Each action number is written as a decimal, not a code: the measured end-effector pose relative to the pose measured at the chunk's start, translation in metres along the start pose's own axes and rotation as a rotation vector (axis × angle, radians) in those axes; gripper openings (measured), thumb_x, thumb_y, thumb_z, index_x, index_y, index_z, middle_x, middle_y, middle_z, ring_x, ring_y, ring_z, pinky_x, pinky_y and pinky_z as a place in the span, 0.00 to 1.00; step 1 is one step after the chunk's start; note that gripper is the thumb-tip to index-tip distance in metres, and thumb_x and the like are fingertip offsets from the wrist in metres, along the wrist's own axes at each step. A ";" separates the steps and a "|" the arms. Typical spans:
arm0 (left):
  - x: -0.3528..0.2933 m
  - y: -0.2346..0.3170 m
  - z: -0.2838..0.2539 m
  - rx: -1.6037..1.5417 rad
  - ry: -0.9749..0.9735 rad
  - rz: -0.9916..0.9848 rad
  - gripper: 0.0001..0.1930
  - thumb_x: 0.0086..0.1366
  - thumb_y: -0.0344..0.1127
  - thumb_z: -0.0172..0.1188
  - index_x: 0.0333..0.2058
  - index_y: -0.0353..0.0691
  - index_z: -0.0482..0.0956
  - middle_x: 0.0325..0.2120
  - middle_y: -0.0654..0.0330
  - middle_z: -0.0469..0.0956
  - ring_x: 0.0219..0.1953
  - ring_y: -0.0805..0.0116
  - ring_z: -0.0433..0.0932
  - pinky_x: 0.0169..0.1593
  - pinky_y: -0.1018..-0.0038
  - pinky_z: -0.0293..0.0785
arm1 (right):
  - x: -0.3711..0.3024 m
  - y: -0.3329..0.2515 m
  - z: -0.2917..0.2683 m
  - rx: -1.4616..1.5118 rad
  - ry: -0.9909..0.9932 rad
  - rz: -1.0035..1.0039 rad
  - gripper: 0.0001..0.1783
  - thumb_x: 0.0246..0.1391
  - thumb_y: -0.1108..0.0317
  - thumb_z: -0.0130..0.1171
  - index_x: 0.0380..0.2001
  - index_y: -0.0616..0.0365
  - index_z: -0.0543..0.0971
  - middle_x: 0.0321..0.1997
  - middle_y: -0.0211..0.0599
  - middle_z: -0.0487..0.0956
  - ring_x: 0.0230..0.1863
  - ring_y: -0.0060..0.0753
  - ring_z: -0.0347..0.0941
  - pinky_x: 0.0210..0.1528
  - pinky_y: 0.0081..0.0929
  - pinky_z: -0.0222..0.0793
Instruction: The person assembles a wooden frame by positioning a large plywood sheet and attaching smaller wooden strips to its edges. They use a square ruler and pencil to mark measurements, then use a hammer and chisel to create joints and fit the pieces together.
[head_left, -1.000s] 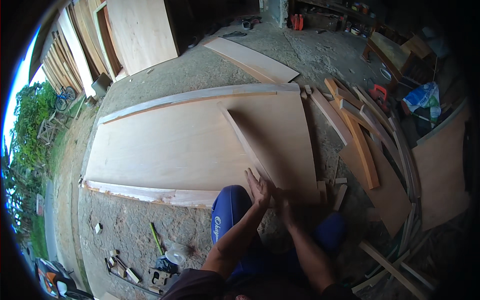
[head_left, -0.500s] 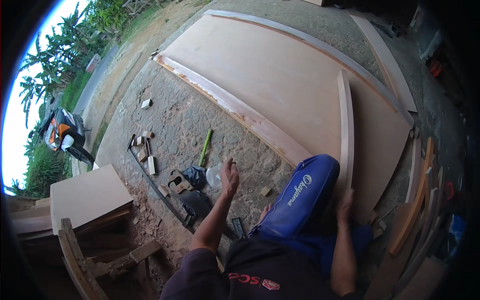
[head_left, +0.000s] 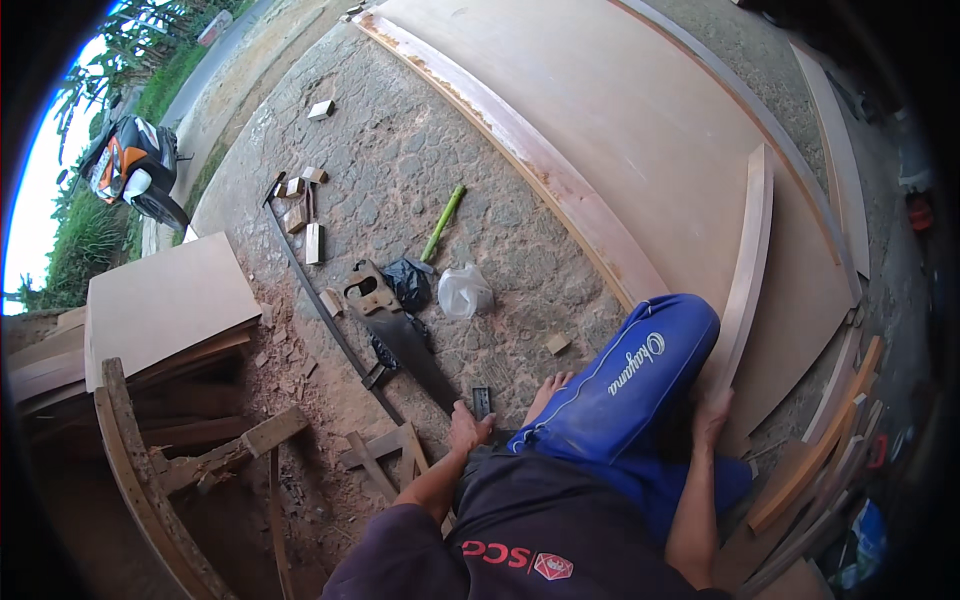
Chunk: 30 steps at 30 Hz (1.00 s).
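Head view: a large plywood panel (head_left: 640,130) lies on rough ground (head_left: 400,150). A pale wooden strip (head_left: 748,265) extends over the panel's near right part, its lower end grasped by the right hand (head_left: 712,415). Left of the panel, the left hand (head_left: 468,428) is low beside the tip of a handsaw (head_left: 415,352); I cannot tell whether it grips anything. A green stick (head_left: 443,224) lies between saw and panel.
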<state>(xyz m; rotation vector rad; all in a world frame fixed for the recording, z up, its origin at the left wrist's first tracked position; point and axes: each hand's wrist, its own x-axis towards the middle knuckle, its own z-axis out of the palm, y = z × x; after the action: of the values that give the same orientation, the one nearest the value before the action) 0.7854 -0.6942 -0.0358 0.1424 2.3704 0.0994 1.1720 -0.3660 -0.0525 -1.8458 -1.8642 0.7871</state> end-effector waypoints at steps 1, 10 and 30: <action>-0.005 0.004 0.003 0.026 0.050 0.011 0.35 0.58 0.53 0.69 0.54 0.34 0.67 0.53 0.38 0.75 0.54 0.39 0.76 0.56 0.52 0.72 | -0.001 -0.001 0.002 0.004 0.010 0.005 0.22 0.61 0.69 0.57 0.54 0.69 0.69 0.51 0.64 0.75 0.56 0.64 0.72 0.58 0.47 0.67; 0.032 0.011 0.004 0.138 0.059 0.152 0.34 0.54 0.50 0.67 0.52 0.35 0.68 0.48 0.42 0.74 0.56 0.42 0.73 0.58 0.54 0.71 | -0.002 -0.013 0.005 0.062 0.046 0.047 0.21 0.59 0.71 0.58 0.53 0.69 0.69 0.49 0.64 0.75 0.54 0.65 0.73 0.56 0.50 0.68; 0.056 0.055 -0.047 0.052 -0.095 0.296 0.30 0.53 0.47 0.65 0.50 0.34 0.70 0.44 0.36 0.80 0.50 0.38 0.79 0.54 0.53 0.75 | -0.013 -0.022 0.011 0.342 0.041 0.057 0.26 0.58 0.70 0.59 0.57 0.69 0.69 0.52 0.60 0.78 0.57 0.58 0.75 0.59 0.44 0.68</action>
<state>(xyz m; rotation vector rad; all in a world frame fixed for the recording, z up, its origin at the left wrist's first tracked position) 0.7164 -0.6341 -0.0340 0.5121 2.2435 0.1690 1.1482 -0.3791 -0.0457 -1.6885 -1.5450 1.0091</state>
